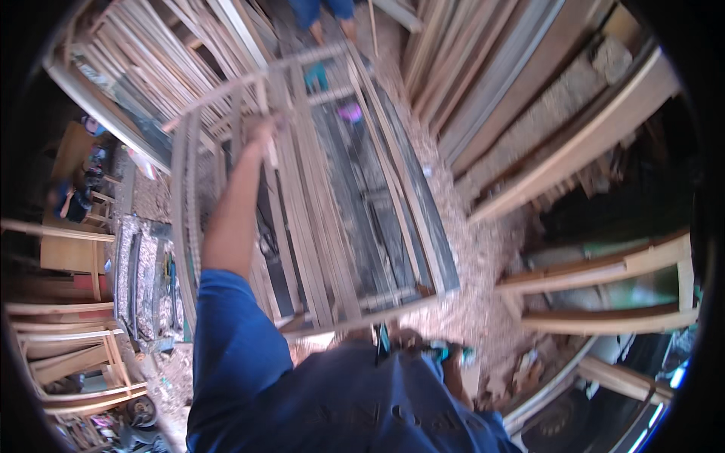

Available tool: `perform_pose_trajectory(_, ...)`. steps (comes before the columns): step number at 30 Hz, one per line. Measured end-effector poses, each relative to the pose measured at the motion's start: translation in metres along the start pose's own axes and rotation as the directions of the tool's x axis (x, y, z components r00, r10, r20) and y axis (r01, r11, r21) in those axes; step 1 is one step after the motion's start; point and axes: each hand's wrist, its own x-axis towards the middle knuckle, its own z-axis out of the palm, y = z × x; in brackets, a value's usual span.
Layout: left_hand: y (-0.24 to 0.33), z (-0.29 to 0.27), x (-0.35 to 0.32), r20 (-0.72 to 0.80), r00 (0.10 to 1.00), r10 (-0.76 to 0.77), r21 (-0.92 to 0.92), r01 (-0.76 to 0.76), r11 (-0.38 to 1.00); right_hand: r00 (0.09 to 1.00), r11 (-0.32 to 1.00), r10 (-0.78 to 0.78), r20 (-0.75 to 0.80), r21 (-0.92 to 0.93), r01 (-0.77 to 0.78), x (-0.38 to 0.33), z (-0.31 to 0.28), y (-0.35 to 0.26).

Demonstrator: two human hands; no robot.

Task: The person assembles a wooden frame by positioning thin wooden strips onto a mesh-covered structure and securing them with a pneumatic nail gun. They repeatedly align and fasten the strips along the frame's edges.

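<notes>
A large wooden frame [302, 196] with several long slats lies in front of me, tilted in view. Reaching over its far left part, my left hand [264, 132] is blurred and looks closed around a pale wooden slat [270, 155]. Close to my body, beyond the frame's near edge, my right hand [451, 368] is partly hidden by my shirt. It seems to hold a teal and dark hand tool [439, 351], whose kind I cannot make out. Through the gaps between slats a purple object [350, 112] shows at the far side.
At the far edge stands another person [321, 11] in blue shorts. Stacked boards [166, 60] lean at the far left, more long planks [483, 68] at the far right. Wooden frames [612, 279] stand on the right, others [72, 362] on the left. Shavings cover the floor [483, 257].
</notes>
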Motion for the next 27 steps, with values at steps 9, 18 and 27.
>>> perform_pose_trajectory(9, 0.004, -0.007, -0.002, 0.022, 0.998, -0.059, 0.037, 0.058, 0.998, 0.703, 0.306, 0.675, 0.225, 0.782, -0.544, -0.009, 0.006, -0.084)
perform_pose_trajectory(18, 0.094, -0.001, -0.181, 0.028, 0.891, 0.453, 0.666, -0.355, 0.656, 0.722, 0.33, 0.661, 0.204, 0.785, -0.524, -0.01, 0.013, -0.085)
perform_pose_trajectory(27, 0.078, 0.056, -0.369, 0.737, 0.622, 0.263, 0.341, -0.678, 0.651, 0.694, 0.239, 0.669, 0.264, 0.808, -0.538, -0.02, 0.018, -0.084)
